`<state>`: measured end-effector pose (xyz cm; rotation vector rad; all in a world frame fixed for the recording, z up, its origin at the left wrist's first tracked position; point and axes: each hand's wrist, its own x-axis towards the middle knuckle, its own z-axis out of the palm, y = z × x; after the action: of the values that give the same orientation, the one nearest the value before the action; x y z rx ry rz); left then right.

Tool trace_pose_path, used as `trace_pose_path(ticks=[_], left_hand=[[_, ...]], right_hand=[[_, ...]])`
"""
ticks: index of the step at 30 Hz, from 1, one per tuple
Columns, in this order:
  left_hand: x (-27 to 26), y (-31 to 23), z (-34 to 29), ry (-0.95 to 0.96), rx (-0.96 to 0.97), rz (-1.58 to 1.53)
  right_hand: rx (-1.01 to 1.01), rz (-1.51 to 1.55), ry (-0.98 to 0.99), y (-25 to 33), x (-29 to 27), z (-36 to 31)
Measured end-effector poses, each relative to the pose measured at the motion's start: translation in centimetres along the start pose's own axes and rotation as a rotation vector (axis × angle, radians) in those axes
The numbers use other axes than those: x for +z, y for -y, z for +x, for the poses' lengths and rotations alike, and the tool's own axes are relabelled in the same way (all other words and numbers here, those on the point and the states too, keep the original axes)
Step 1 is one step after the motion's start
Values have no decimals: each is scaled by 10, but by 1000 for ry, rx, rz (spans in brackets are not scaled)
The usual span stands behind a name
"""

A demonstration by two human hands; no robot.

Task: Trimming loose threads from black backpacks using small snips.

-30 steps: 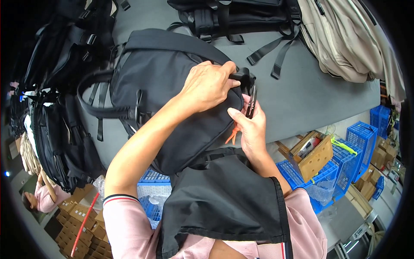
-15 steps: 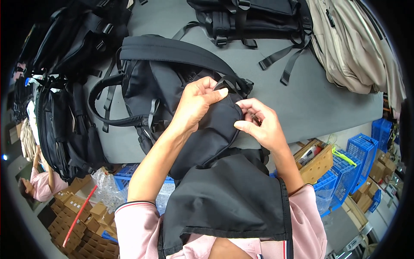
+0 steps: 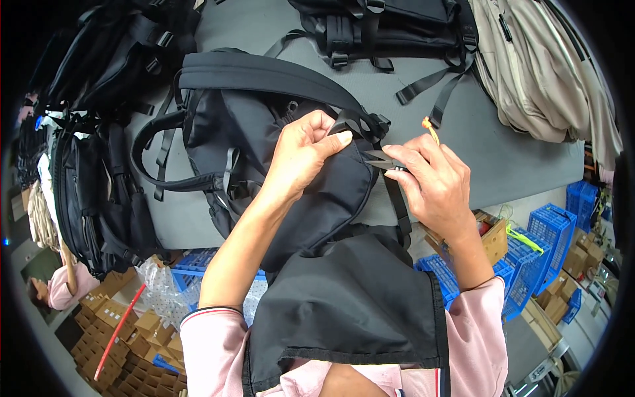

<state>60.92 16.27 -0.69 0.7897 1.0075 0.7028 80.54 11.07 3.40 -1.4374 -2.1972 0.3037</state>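
While left hand pinches backpack strap, right hand grips snips.

A big grey table holds the bags. A black backpack lies in the middle of it, straps up. Another black bag lies at the far edge, and its loose straps spread out on the grey top. A tan bag lies at the far right. More black bags are piled on the left side, some hanging over the edge.
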Motion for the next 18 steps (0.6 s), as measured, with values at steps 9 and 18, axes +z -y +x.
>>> trace_pose_path(ticks=[9,18], left_hand=[[-3,2,3,29,15,21],[-5,5,7,9,-51,86]], right_hand=[[229,648,185,-22,24,-9],[218,483,-62,-14,30,-16]])
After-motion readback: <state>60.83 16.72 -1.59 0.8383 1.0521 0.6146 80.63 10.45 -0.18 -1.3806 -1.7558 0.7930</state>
